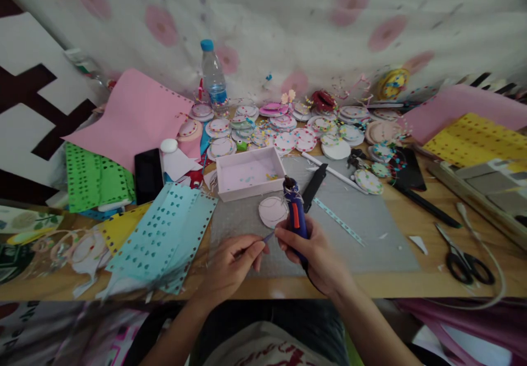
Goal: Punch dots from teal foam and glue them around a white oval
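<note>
My right hand (319, 251) is wrapped round a blue hot glue gun (296, 218) with an orange trigger, its nozzle end pointing away from me. My left hand (234, 262) pinches a thin bluish strip (269, 237), whose far end reaches the thumb and fingertips of the right hand. Just beyond the hands a round white disc (273, 212) lies on the grey cutting mat (247, 223). Behind the disc stands a shallow white box (251, 187) with small coloured bits inside. A black utility knife (315, 187) lies close to the right of the glue gun.
Several decorated paper discs (284, 142) crowd the back, near a water bottle (214, 78). Punched blue sheets (160, 240), a black phone (149, 176) and pink paper (135, 108) lie left. Scissors (463, 262), a white cord (489, 256) and a black pen (430, 205) lie right.
</note>
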Demonstrator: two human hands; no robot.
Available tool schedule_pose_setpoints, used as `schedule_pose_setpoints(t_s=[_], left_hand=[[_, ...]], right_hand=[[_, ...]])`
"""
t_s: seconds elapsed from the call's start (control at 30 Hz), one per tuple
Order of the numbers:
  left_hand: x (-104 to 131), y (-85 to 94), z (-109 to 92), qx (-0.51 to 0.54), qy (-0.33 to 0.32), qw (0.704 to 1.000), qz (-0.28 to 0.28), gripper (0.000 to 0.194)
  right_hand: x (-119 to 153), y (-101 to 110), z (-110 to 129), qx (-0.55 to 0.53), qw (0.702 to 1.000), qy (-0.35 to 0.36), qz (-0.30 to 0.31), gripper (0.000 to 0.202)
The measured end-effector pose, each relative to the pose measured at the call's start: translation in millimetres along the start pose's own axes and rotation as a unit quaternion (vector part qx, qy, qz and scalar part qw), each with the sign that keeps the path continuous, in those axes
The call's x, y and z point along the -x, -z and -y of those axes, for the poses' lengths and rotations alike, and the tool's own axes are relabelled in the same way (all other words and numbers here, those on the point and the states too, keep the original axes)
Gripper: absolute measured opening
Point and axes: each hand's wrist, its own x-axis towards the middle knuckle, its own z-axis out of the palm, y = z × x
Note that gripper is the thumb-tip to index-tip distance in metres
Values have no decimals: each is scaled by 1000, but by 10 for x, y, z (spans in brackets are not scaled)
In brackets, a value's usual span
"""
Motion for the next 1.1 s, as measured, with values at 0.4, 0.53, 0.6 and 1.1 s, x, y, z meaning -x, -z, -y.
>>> schedule_pose_setpoints(t_s=[0.4, 0.53, 0.6, 1.1], left_hand=[[26, -21, -42, -63, -22, 997, -34, 35], [26, -15, -61, -85, -29, 995, -31, 36], [19, -11, -74, -87, -27, 995, -34, 36], [7, 14, -129, -97, -20, 995, -7, 38]], right_hand=[[-39, 22, -10, 5, 1000, 24, -16, 40], [-56, 89, -4, 10, 999, 39, -15, 37], [-59, 108, -3, 16, 999, 43, -7, 36], [-77, 137, -29, 39, 998, 47, 10, 39]])
